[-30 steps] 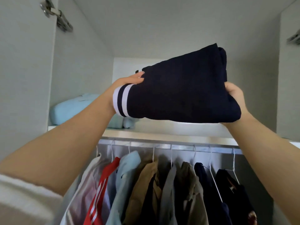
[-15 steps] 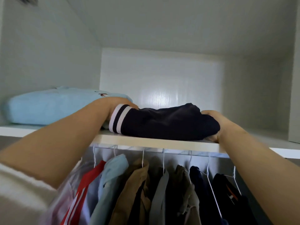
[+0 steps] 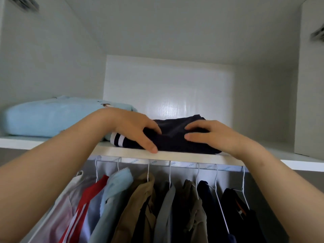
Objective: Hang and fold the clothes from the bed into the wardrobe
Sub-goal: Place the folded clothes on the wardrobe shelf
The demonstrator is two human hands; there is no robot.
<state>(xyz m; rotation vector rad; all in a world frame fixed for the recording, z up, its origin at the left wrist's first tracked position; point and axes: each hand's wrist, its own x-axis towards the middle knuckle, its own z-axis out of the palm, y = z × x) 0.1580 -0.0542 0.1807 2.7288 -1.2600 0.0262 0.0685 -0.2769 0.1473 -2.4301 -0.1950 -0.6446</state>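
A folded navy garment [image 3: 172,133] with two white stripes at its left end lies on the white upper wardrobe shelf [image 3: 133,153], near the front edge. My left hand [image 3: 135,128] rests on top of its left part, fingers spread and only slightly bent. On its right part lies my right hand [image 3: 208,135], fingers pointing left and nearly straight. Neither hand is curled round the cloth.
A folded light blue garment [image 3: 52,116] sits on the same shelf to the left, touching the navy one. Below the shelf a rail [image 3: 175,163] carries several shirts and jackets on white hangers. Bare shelf extends to the right up to a partition [image 3: 308,88].
The navy garment went from held up in the air to lying on the shelf. Both hands let go of its ends and now lie flat on top.
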